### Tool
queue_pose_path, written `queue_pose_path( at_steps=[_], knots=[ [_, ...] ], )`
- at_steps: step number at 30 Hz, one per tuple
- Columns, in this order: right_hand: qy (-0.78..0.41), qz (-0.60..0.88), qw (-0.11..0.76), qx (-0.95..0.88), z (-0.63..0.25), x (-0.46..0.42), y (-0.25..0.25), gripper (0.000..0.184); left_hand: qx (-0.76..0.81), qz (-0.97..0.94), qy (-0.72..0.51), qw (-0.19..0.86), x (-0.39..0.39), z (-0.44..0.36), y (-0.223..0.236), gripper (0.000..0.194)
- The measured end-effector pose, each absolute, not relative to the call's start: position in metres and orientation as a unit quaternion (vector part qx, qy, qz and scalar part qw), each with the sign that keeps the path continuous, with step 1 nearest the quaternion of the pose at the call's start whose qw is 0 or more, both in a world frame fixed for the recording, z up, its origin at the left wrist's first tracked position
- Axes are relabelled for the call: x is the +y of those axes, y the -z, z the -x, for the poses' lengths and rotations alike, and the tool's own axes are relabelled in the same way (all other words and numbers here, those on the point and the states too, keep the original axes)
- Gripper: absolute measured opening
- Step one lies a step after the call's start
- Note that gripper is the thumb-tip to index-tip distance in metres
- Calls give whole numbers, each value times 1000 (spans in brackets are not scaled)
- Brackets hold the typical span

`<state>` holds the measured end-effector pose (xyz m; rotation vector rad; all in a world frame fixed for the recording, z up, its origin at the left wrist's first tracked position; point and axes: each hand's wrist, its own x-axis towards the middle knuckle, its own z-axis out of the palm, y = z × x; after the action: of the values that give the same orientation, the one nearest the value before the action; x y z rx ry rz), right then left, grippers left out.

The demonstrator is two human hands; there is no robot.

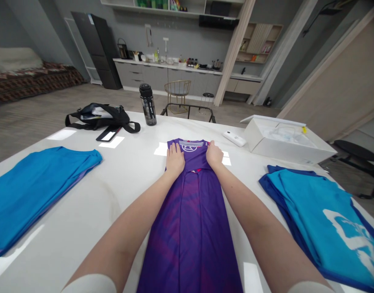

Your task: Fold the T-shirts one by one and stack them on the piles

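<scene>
A purple sports shirt (191, 219) lies folded into a long narrow strip down the middle of the white table (125, 175), collar end far from me. My left hand (175, 158) rests flat on the shirt's far left part, fingers stretched out toward the collar. My right hand (214, 154) lies on the far right edge near the collar, fingers curled down over the fabric edge. Both forearms reach out along the shirt's sides.
A folded blue shirt (34, 191) lies at the left, a stack of blue shirts (324, 219) at the right. Farther back are a black bag (101, 116), a dark water bottle (147, 104), a white remote-like object (234, 138) and an open white box (284, 140).
</scene>
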<state>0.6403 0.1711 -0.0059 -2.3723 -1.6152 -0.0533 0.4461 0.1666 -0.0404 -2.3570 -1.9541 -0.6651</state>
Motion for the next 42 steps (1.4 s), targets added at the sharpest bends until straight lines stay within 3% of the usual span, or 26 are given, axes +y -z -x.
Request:
queue_pose_path(
  at_steps=[5,12,16,19,22,26,33,42],
  knots=[
    [5,813,131,-568,-646,164,13,31,-628,759,157,-73,178,-444,48,68],
    [86,729,230,-639,-632,144,4,36,-628,761,131,-96,188,-434,41,68],
    [25,638,183,-748,-614,118,12,45,-532,824,198,8,166,-439,34,59],
    [-21,642,112,-758,-606,101,26,54,-429,890,151,-6,149,-439,37,54],
    [-52,662,66,-745,-603,93,32,57,-433,893,124,-23,138,-437,39,54],
    [-29,678,77,-731,-599,81,27,59,-465,869,172,4,118,-434,35,55],
    [-66,675,58,-732,-588,10,26,61,-482,864,142,-26,35,-419,35,57],
    [-59,654,70,-751,-572,-153,30,67,-477,866,147,-37,-129,-377,45,64]
  ],
)
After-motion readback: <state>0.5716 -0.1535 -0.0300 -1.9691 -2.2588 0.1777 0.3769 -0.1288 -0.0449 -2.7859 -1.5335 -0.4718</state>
